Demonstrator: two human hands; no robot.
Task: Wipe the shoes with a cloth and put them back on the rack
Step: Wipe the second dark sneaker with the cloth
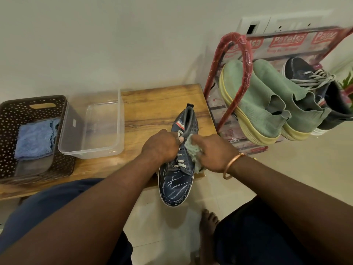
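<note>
Left hand (162, 145) grips navy lace-up canvas shoe (176, 180) by its collar; right hand (214, 152) fingers (200, 139) press pale green cloth (193, 150) to its side. Clear plastic tub (91, 127) on wooden worktop (152, 104), left.

Both forearms reached forward, converging. The left hand (160, 147) gripped the shoe (173, 186) with curled fingers; the right hand (214, 153) held the cloth (192, 149) against its side.

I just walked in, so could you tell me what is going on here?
A person is wiping a dark blue sneaker at a wooden table. The left hand grips its collar; the right hand holds a pale green cloth against its side. Two green shoes and another blue sneaker sit on the red rack.
</note>
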